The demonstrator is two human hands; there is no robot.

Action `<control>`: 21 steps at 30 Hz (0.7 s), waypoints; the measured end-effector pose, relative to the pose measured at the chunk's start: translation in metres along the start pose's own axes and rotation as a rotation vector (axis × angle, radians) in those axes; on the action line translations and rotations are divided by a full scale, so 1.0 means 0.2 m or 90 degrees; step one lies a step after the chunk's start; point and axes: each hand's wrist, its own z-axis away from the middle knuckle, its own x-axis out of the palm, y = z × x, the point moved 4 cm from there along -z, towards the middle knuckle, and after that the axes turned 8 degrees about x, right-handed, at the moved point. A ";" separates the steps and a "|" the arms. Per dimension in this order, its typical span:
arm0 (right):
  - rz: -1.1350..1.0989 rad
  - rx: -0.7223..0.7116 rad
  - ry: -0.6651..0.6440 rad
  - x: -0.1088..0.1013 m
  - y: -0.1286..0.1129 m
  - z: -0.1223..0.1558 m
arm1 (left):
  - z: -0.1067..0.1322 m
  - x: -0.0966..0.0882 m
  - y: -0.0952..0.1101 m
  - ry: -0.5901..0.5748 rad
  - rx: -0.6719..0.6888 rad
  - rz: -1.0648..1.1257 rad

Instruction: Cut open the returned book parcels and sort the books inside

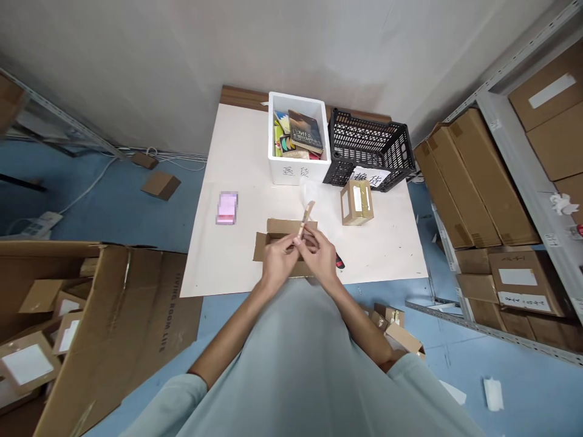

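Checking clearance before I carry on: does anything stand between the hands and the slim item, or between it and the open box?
Nothing visible does: the left hand and right hand pinch the slim item over the open box. They hide part of the box's inside.

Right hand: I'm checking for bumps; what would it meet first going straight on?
Probably the left hand: the right hand points forward and inward, and the two meet at the thin item. Depth there is hard to judge.

Looks like a stockroom tbh. Cartons (492, 176) fill the metal shelf (512, 124), more piled in a big box (93, 334).
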 end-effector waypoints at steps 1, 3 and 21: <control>-0.013 0.016 0.007 0.01 0.01 0.00 | 0.02 0.02 0.01 -0.015 0.026 -0.019; -0.056 0.045 0.031 0.01 0.04 -0.02 | 0.04 0.05 0.02 -0.049 0.061 -0.035; -0.243 0.091 -0.151 -0.19 -0.13 -0.10 | -0.10 -0.17 0.10 -0.049 -0.122 0.243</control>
